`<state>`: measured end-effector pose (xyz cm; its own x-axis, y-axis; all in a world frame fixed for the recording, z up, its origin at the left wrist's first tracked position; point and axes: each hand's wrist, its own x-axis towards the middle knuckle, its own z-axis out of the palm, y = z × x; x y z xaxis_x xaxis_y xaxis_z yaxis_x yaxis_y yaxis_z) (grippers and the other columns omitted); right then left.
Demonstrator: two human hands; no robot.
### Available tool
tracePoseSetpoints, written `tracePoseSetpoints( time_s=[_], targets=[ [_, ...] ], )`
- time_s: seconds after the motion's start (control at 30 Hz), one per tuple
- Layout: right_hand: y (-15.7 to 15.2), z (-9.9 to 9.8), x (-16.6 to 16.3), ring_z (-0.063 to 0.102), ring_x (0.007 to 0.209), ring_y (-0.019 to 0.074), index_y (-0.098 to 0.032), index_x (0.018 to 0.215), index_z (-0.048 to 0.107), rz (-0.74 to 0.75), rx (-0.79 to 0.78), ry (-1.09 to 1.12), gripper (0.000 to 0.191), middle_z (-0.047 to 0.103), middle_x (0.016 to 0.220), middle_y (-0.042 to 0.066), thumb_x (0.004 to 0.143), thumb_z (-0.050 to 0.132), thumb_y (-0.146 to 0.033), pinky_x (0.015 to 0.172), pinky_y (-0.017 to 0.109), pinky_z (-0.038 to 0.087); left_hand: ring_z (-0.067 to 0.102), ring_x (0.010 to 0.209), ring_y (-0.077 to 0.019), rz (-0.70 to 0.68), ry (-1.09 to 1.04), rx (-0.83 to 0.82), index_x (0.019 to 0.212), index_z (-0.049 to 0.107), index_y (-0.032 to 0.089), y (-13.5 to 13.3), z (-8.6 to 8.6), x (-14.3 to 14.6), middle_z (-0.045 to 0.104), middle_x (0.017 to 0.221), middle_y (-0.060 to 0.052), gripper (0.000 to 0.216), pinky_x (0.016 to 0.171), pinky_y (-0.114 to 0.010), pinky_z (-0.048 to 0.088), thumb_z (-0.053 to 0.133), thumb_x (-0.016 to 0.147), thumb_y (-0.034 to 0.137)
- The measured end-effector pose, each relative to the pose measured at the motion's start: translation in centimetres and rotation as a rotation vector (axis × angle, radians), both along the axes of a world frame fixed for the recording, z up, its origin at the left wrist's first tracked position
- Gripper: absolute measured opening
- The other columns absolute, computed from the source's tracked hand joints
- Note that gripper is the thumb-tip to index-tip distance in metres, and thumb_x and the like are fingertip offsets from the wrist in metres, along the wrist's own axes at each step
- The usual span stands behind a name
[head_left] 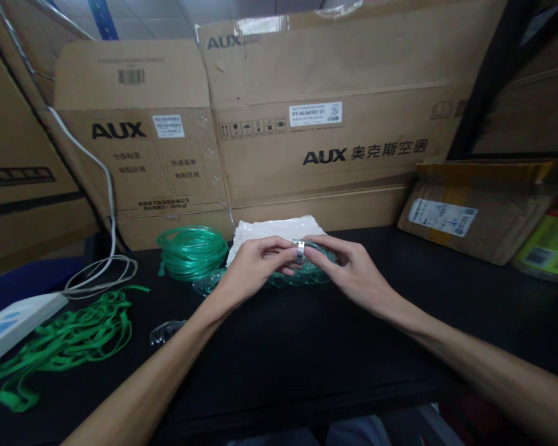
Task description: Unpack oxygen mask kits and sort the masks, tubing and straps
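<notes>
My left hand (pixel 265 263) and my right hand (pixel 344 263) meet over the table. Between their thumbs and fingers is a small shiny metal strip (pixel 301 249), set on the edge of a clear plastic face mask (pixel 298 241). Fingers hide most of this mask. Just beyond and below the hands lies a pile of greenish clear plastic masks (pixel 323 275), partly covered by them. Left of my left hand sits a coil of green tubing (pixel 193 253). Beside my left forearm is a small heap of metal strips (pixel 165 331).
White plastic bags (pixel 279 228) lie behind the hands. Tangled green elastic straps (pixel 88 328) and a white power strip (pixel 23 316) with its cable are at left. Large cardboard panels (pixel 270 179) line the back. A taped carton (pixel 474 217) and a yellow-green labelled container (pixel 551 248) stand at right.
</notes>
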<state>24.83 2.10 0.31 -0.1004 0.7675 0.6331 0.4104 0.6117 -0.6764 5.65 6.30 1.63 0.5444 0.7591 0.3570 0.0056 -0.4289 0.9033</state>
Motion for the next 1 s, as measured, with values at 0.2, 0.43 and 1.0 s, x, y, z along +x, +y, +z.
tracePoseSetpoints(
  time_s=[0.2,0.43,1.0],
  targets=[
    [0.0,-0.1,0.0,0.071,0.102,0.0259,-0.019,0.104,0.077,-0.017,0.009,0.001,0.024,0.077,0.11,0.007,0.09,0.065,-0.034,0.092,0.038,0.053,0.07,0.081,-0.0151,-0.05,-0.031,-0.048,0.093,0.072,0.014,0.4,-0.7,0.3,0.072,0.088,-0.003,0.028,0.075,-0.028,0.061,0.072,0.085,0.041],
    [0.0,-0.1,0.2,0.071,0.101,0.0255,-0.018,0.106,0.077,-0.027,0.024,0.047,0.025,0.078,0.109,0.007,0.09,0.065,-0.034,0.091,0.038,0.055,0.07,0.076,-0.0148,0.107,-0.048,0.044,0.099,0.065,0.016,0.0,-0.6,0.4,0.069,0.092,-0.002,0.031,0.072,-0.029,0.06,0.075,0.083,0.04],
    [-0.1,-0.2,0.3,0.067,0.072,0.0186,-0.019,0.112,0.077,0.034,-0.072,0.139,0.031,0.075,0.106,0.007,0.091,0.065,-0.039,0.052,0.028,0.055,0.06,0.051,-0.0116,0.088,0.108,0.196,0.104,0.078,0.017,-1.3,-0.4,0.6,0.067,0.059,0.001,0.027,0.054,-0.022,0.052,0.064,0.093,0.037]
  ],
)
